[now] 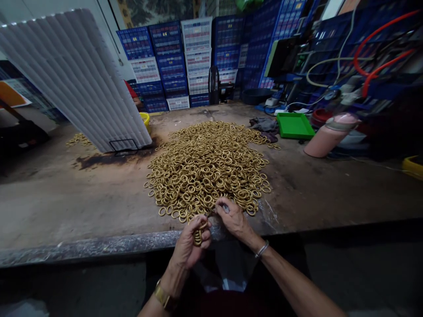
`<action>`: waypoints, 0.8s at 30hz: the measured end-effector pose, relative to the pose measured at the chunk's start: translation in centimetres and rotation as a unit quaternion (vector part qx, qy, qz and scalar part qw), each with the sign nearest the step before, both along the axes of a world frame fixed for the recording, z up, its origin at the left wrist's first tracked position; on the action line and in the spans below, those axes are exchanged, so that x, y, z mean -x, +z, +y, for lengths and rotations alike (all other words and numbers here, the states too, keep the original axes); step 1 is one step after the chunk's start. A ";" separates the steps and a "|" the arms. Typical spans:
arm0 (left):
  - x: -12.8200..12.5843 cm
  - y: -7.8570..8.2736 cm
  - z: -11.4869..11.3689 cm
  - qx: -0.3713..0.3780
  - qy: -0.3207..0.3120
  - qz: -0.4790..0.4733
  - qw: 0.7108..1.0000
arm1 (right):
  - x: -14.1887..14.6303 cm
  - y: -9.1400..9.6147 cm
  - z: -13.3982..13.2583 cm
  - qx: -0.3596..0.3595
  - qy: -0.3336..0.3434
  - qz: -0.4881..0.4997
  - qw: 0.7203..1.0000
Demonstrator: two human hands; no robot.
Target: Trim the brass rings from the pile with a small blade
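A broad heap of brass-coloured metal rings (pixel 211 163) lies spread on the worktable (pixel 115 198). My left hand (pixel 191 244), with a gold watch on its wrist, is curled at the table's front edge around several of these rings (pixel 198 237), stacked together in the palm. Just right of it, my right hand (pixel 233 218) is closed at the near side of the heap, thumb and fingers brought together. A small greyish bit shows by its fingertips; whether a ring is pinched there is hidden. A bracelet circles the right wrist.
A corrugated white panel (pixel 76 79) leans in a wire stand at left, beside a few scattered rings (pixel 78 140). At right are a green tray (pixel 295 125), dark cloths (pixel 264 125) and a pink bottle (pixel 330 134). Blue and white crates (pixel 168 57) are stacked behind.
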State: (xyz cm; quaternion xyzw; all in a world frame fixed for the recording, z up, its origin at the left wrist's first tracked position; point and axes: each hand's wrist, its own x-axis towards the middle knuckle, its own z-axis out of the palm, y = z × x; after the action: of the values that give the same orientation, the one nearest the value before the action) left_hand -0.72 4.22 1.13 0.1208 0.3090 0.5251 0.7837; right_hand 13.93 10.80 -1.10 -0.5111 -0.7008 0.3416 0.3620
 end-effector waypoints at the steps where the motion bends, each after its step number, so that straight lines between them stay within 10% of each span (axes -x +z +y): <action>1: 0.0 0.0 0.2 0.011 0.003 -0.009 1.000 | -0.1 0.2 -0.3 0.024 0.005 0.028 0.999; 8: -0.9 -0.1 0.6 0.007 0.061 0.125 0.990 | -0.2 0.8 -1.6 0.104 0.055 0.107 0.987; 15: -1.3 0.3 0.9 -0.046 0.056 0.380 0.922 | -0.1 0.4 -1.6 0.075 0.071 0.103 0.989; 24: -1.5 0.1 1.7 -0.115 0.039 0.436 0.892 | 1.0 0.4 -1.6 0.139 0.031 0.144 0.979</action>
State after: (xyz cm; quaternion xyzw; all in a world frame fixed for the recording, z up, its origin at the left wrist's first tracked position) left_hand 0.74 5.94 1.25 0.4148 0.5610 0.4822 0.5298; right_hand 12.96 9.15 -0.65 -0.4793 -0.6028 0.5167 0.3741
